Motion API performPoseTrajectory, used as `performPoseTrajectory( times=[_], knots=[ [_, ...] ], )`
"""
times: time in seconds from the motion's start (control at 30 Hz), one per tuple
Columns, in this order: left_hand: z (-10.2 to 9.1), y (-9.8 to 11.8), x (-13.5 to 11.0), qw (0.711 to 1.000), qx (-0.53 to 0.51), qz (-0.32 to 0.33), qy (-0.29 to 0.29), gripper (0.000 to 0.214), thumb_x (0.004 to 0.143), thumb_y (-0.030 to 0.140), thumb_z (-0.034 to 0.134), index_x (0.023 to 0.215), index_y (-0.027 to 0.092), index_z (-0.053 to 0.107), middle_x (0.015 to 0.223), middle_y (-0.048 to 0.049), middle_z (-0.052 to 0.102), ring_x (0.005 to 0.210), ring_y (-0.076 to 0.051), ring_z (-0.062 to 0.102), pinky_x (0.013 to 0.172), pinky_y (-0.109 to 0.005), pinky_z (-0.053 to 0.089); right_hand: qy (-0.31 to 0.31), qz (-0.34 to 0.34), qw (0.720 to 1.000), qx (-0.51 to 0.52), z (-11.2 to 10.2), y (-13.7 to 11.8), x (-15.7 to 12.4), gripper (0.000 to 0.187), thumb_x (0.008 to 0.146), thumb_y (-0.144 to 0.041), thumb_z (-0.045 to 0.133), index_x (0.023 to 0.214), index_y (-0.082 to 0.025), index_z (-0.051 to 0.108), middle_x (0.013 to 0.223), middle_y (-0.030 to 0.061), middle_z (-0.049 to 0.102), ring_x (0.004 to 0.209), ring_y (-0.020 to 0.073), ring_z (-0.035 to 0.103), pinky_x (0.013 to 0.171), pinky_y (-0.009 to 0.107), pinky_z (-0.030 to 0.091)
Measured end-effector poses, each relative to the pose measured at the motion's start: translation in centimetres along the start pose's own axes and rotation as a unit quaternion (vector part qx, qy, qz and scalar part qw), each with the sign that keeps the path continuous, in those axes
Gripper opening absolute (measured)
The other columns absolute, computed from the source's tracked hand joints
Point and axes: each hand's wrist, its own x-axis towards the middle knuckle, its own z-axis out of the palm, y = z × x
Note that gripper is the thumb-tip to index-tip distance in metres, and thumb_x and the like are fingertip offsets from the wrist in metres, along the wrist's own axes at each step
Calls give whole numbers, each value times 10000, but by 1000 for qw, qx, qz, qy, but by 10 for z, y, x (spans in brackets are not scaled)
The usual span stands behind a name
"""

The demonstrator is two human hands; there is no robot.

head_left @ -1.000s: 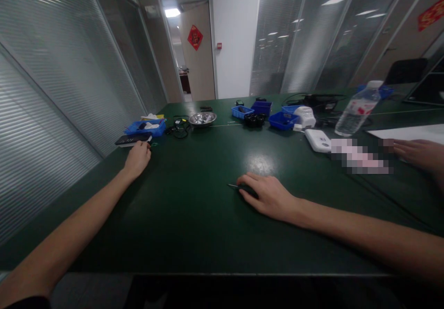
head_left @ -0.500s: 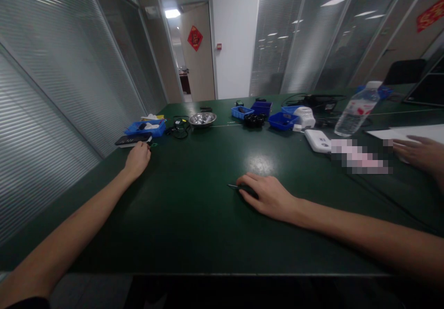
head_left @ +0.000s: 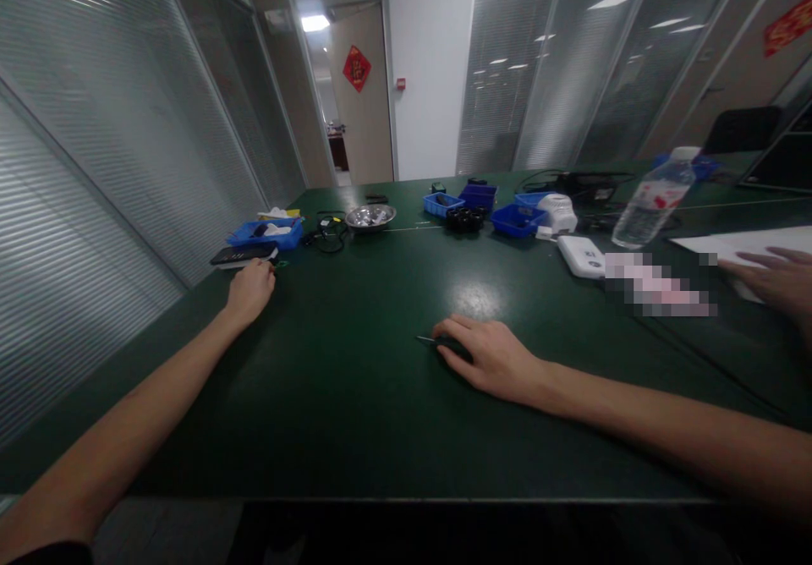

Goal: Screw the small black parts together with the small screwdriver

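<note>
My right hand [head_left: 485, 353] rests on the green table [head_left: 342, 396] with its fingers curled round the dark handle of a screwdriver [head_left: 449, 347]. The tool's thin metal shaft points left, close above the tabletop. At the far left, my left hand [head_left: 252, 288] lies by the near edge of a flat black device [head_left: 244, 255], fingers bent together. A small green object [head_left: 280, 264] shows beside its fingertips; what the fingers hold is hidden.
Behind the left hand sits a blue tray [head_left: 288, 236], with cables [head_left: 328, 239] and a metal bowl [head_left: 370, 218] beside it. Blue bins [head_left: 517, 222], a white box [head_left: 580, 258] and a water bottle [head_left: 656, 201] stand right. Another person's hand [head_left: 777, 282] lies on white paper [head_left: 729, 246].
Both my hands stay in place, with the screwdriver still in the right one. The other person's hand at the right has shifted slightly over the paper.
</note>
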Motion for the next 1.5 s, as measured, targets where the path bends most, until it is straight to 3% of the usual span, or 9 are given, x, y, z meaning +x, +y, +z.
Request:
performPoseTrajectory(
  times=[0.33,0.57,0.73,0.87,0.93,1.03,1.2,1.37,1.5],
  knots=[
    [2,-3,2,999,-36,-22,10,293,935,293,491,1055,111,687,1170,-208,646,1036,-351,666,901,-445,533,-2,-1,1000,-4,1,1,0,257,1036,-324,510,1259,-219,586,1131,67,682,855,201,677,739,336,506],
    [-1,7,2,997,-72,15,3,267,918,228,518,1070,135,717,1171,-170,677,1099,-335,649,969,-442,520,-1,3,1000,-7,1,0,1,253,1037,-332,515,1250,-219,588,1129,62,675,836,191,664,715,328,495],
    [-26,67,-15,970,-193,144,-43,274,976,240,523,1138,165,731,1182,-110,679,1062,-255,659,972,-390,528,0,2,1000,-2,2,1,1,252,1035,-334,514,1240,-215,600,1116,66,678,829,185,661,724,323,493],
    [-67,150,-69,892,-348,274,-92,300,1016,246,543,1283,179,664,1179,-87,667,989,-198,653,866,-334,557,4,2,1000,-9,3,0,0,247,1034,-322,513,1241,-216,596,1121,67,675,841,192,663,731,325,489],
    [-86,188,-101,846,-388,346,-116,315,1029,215,538,1329,193,632,1204,-86,663,1039,-189,647,916,-333,548,4,1,1000,-10,3,0,1,245,1036,-315,508,1243,-214,592,1125,71,675,832,189,661,722,318,484],
    [-103,225,-138,798,-415,423,-108,303,1042,180,512,1323,174,625,1213,-105,667,1111,-197,636,995,-348,527,5,-2,1000,-16,5,1,1,234,1033,-317,514,1224,-207,591,1109,75,678,835,190,657,711,306,473],
    [-108,235,-151,778,-399,476,-91,325,1052,161,483,1357,137,592,1256,-131,657,1166,-213,621,1054,-369,507,14,-6,1000,-24,9,3,2,212,1038,-324,513,1199,-207,586,1081,62,674,826,187,645,702,304,455],
    [-105,231,-149,781,-428,444,-100,341,1044,157,508,1379,163,572,1257,-107,664,1167,-204,624,1051,-360,503,13,-5,1000,-17,8,2,2,214,1034,-319,515,1195,-204,597,1068,63,674,816,185,638,699,308,452],
    [-104,230,-147,804,-460,361,-107,346,1016,143,548,1354,206,592,1225,-78,654,1109,-194,630,992,-344,516,20,-2,1000,6,5,1,1,220,1031,-314,518,1209,-210,594,1083,59,672,829,185,641,714,315,460]
  ],
)
